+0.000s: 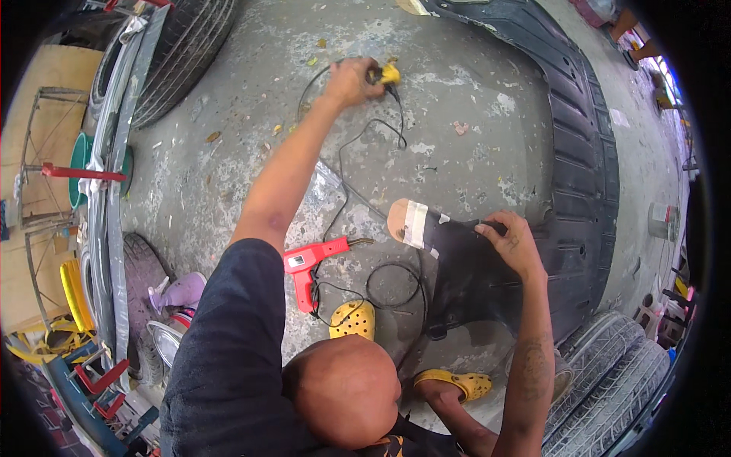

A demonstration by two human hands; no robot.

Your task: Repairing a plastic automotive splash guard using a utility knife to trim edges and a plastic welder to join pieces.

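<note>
My left hand [355,81] grips a small yellow-and-black object [388,75] at upper centre, with dark cord beside it. My right hand [509,240] is closed on something dark I cannot make out, over a large black molded plastic panel [571,175]. A rounded tan piece with cream tape strips [413,222] lies at that panel's left end. A red gun-shaped tool [301,265] lies between my arms, among loops of black cord [392,299]. My bent knee [343,388] and two yellow clogs [464,385] show below.
Tires [183,53] and metal rails with red clamps [84,171] line the left, near a green basin [80,186] and purple object [177,292]. More tires [609,373] lie lower right. A bucket [661,221] stands right. Another person's legs [640,49] show upper right.
</note>
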